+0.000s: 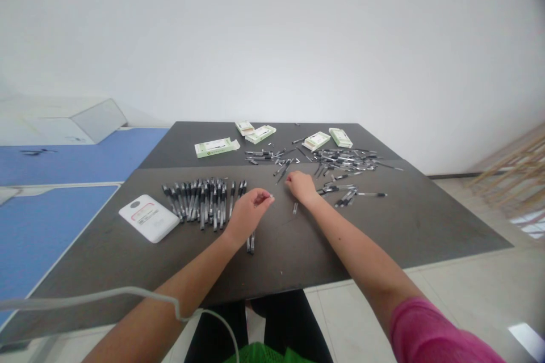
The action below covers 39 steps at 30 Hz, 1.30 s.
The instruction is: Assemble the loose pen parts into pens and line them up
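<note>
My left hand is held above the table in a pinch. A small pale tip shows at its fingertips, too small to name. My right hand is low over the table with its fingers closed, and whatever is in them is hidden. Just beyond its fingertips lie thin pen parts. A short clear pen cap lies between the two hands. Left of my left hand, a row of black-gripped pens lies side by side. Two more pens stick out below my left wrist.
Loose pen parts form a pile at the right. Behind are green-and-white boxes, several in all. A white flat device lies at the left. A white cable crosses over my left forearm. The dark table ends close to my legs.
</note>
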Tool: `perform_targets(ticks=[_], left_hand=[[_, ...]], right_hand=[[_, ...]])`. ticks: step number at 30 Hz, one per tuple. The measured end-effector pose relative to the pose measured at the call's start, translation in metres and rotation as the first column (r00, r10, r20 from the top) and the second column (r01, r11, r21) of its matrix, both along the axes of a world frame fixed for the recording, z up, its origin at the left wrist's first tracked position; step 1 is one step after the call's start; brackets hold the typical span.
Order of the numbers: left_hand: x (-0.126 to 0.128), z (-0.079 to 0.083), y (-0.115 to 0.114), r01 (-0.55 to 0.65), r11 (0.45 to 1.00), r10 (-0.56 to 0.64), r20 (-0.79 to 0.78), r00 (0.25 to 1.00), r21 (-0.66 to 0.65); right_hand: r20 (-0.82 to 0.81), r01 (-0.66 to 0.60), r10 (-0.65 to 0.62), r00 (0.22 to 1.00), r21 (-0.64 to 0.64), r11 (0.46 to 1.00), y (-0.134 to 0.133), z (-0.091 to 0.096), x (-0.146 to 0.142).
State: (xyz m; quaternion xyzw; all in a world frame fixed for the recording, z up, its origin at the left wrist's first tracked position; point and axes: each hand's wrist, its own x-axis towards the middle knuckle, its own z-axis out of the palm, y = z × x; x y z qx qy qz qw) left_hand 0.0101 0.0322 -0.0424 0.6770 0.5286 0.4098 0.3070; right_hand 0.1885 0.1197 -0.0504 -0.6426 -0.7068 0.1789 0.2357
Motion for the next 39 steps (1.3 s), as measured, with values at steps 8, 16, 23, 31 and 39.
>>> perform_targets(ticks=[8, 16, 23, 31, 39], left_hand=[[-0.008, 0.001, -0.016, -0.046, 0.930, 0.063, -0.035, 0.997, 0.364], [-0.011, 0.010, -0.027, 0.012, 0.872, 0.069, -0.148, 0.987, 0.489], [-0.008, 0.007, -0.031, -0.032, 0.881, 0.140, -0.196, 0.970, 0.472], [-0.006, 0.005, -0.031, -0.055, 0.873, 0.162, -0.182, 0.970, 0.485], [-0.005, 0.008, -0.033, -0.085, 0.873, 0.184, -0.162, 0.969, 0.480]], right_hand=[[-0.922, -0.103, -0.021, 0.385, -0.066, 0.992, -0.047, 0.018, -0.023], [-0.962, -0.178, -0.145, -0.232, -0.105, 0.978, -0.074, 0.012, -0.034], [-0.975, -0.215, -0.091, -0.201, -0.047, 0.976, -0.094, 0.018, -0.042], [-0.969, -0.292, -0.123, -0.216, -0.056, 0.955, -0.102, 0.015, -0.051], [-0.928, -0.392, -0.261, -0.265, -0.143, 0.909, -0.105, 0.007, -0.058]])
